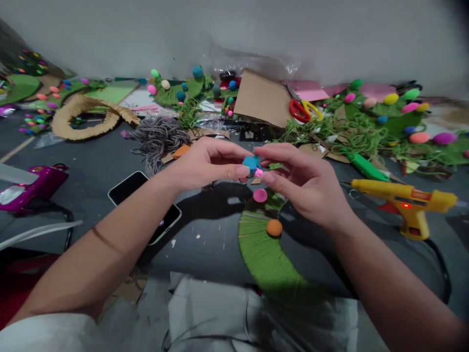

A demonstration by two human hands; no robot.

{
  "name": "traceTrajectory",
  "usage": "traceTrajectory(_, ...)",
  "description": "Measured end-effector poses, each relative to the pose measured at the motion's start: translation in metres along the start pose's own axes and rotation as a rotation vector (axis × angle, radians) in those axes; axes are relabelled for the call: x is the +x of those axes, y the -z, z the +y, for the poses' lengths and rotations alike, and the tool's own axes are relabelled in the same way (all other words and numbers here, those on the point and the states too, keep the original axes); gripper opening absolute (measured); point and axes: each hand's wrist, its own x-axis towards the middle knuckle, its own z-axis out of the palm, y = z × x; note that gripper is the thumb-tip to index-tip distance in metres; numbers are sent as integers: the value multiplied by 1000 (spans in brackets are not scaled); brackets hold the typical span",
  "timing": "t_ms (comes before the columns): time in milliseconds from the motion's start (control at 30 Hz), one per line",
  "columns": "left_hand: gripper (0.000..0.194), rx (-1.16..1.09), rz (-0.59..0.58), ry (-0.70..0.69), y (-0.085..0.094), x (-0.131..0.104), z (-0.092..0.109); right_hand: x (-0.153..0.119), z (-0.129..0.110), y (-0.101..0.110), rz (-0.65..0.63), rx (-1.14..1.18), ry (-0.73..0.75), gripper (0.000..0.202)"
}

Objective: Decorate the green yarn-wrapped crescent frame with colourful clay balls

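Between the fingertips of my left hand (216, 164) is a small blue lump (250, 163), soft-looking like clay. My right hand (300, 181) pinches a tiny bright pink piece (259, 172) against the blue lump's right side. Just below my hands lies a green yarn-wrapped curved strip (262, 249). On it sit a pink ball (260, 195) and an orange ball (274, 228). The strip's upper end is partly hidden behind my fingers, and its lower end hangs over the table edge.
To the right lies a yellow glue gun (406, 198) with a red light. A phone (128, 188) lies partly under my left forearm. Behind are grey yarn (161, 137), cardboard (262, 100), scissors (300, 111), a tan wrapped ring (60, 120) and green yarn scraps (340, 129). A purple device (47, 183) stands left.
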Motion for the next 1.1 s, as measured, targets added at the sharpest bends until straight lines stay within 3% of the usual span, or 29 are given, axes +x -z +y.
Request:
traceTrajectory(167,26,-28,-153,41,-4,-2,5,-2,3,-5,12,-157,134,29)
traceTrajectory(300,27,-224,-273,105,-13,-4,6,-4,4,-8,107,-349,263,25)
traceTrajectory(467,31,-389,-238,163,-22,-5,4,-3,6,-8,82,-437,318,22)
traceTrajectory(533,27,-325,-209,167,-25,-5,4,-2,7,-5,10,-424,315,34)
traceTrajectory(633,23,-248,-227,159,-26,-4,7,-1,9,2,-104,-392,285,78)
traceTrajectory(700,20,-281,-228,155,-26,-4,8,0,10,6,-121,-386,268,86)
traceTrajectory(900,44,-475,-177,169,-27,-5,7,0,13,6,-47,-521,342,27)
traceTrajectory(1100,32,-410,-38,151,-28,-1,3,-1,11,4,65,-563,314,10)
